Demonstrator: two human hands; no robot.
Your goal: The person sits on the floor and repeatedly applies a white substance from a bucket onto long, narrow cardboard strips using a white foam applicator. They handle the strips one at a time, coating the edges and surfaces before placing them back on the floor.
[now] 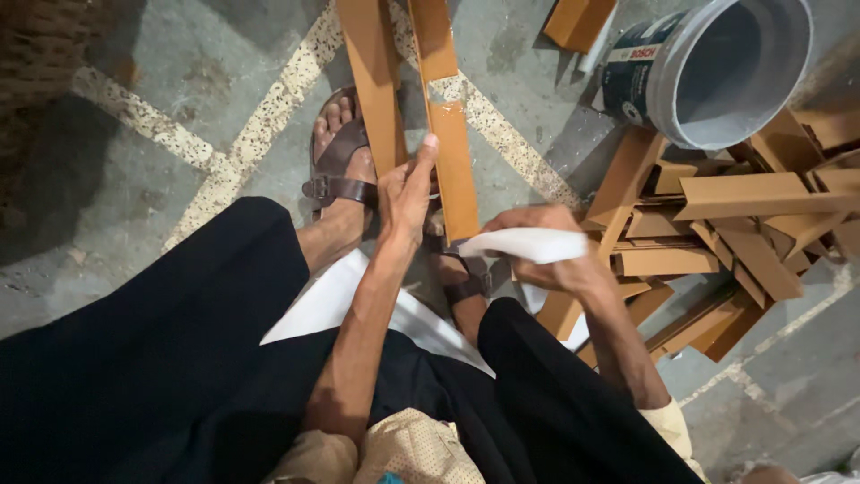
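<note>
My left hand (408,193) grips the near end of a long brown wooden strip (448,134) that runs away from me over the floor. A second brown strip (374,81) lies just left of it, over my sandalled foot (339,166). My right hand (546,255) holds a folded white cloth (528,244) against the lower end of the gripped strip. Both forearms reach out between my knees in dark trousers.
A heap of short brown wooden pieces (735,224) lies on the concrete floor at the right. A grey plastic bucket (717,67) lies tipped on its side at the upper right. A white sheet (331,300) rests under my legs.
</note>
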